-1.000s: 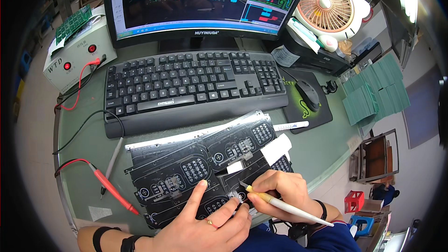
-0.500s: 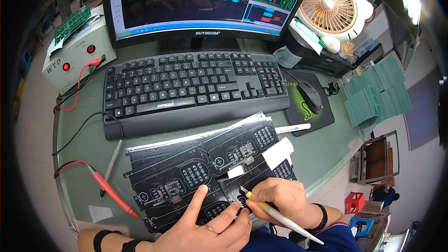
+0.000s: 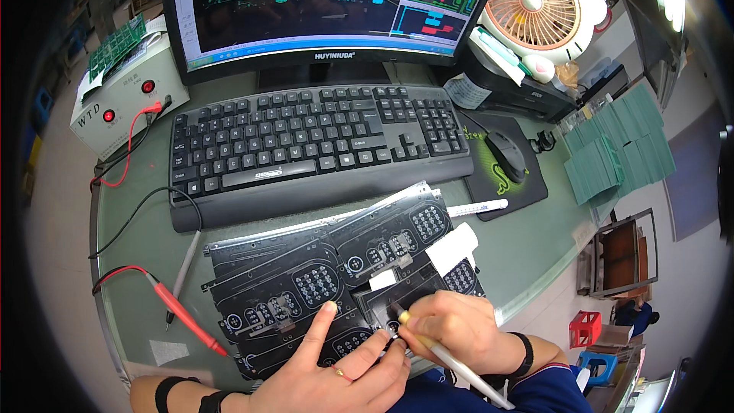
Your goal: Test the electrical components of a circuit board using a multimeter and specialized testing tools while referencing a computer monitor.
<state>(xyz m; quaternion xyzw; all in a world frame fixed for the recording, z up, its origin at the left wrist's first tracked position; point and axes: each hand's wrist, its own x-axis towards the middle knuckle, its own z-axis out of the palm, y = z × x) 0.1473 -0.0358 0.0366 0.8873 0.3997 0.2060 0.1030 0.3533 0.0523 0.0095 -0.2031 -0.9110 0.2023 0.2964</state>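
A stack of black circuit board panels (image 3: pixel 267 275) lies at a slant on the desk, marked with white key outlines and dot patterns. My left hand (image 3: pixel 336 378) rests over the near edge with fingers spread; its index fingertip presses the board. In my right hand (image 3: pixel 455 329) is a craft knife (image 3: pixel 475 379) with a pale handle and a yellow collar, gripped like a pen. The dark tip meets or hovers just over the board; I cannot tell which. A small white paper piece (image 3: pixel 384 280) and a larger white strip (image 3: pixel 453 249) lie on the panels.
Beyond the boards are a black keyboard (image 3: pixel 321 134), a monitor (image 3: pixel 306 8) and a mouse (image 3: pixel 508 154). Red and grey test probes (image 3: pixel 183 313) lie left, wired to a grey box (image 3: pixel 130 95). Green board stacks (image 3: pixel 619 149) and a fan (image 3: pixel 531 4) stand right.
The craft knife's handle has swung to a steeper angle and its tip has shifted slightly left on the board. My left hand stays in nearly the same place.
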